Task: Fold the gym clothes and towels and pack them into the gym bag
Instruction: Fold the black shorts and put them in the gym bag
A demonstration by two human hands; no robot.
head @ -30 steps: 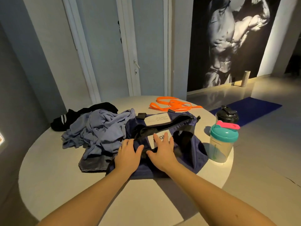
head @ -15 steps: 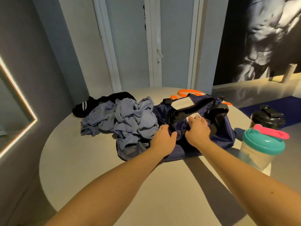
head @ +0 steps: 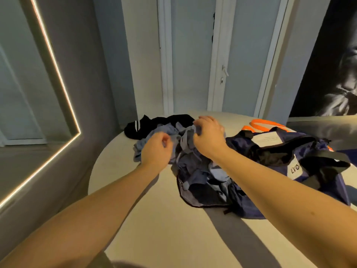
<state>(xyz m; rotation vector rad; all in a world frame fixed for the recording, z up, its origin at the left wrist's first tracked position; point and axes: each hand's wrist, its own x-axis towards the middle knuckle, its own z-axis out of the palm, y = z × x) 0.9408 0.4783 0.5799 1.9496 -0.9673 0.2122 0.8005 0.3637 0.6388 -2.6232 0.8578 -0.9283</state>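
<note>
While both arms are reaching out over the round table (head: 173, 238), the right hand (head: 209, 135) is pinching a fold of the crumpled blue-grey clothes (head: 193, 167) at the top of the heap, its fingers curling down into the cloth. The left hand (head: 156, 151) is hovering just beside it over the heap's left edge with fingers curled in (whether any cloth is caught in them I cannot tell). The heap is lying directly beneath both hands, touching the navy gym bag (head: 326, 192), which is slumping to the right of the right forearm. A black garment (head: 154, 124) with white stripes is lying just behind the heap, and an orange band (head: 264, 123) is showing beyond the bag.
</note>
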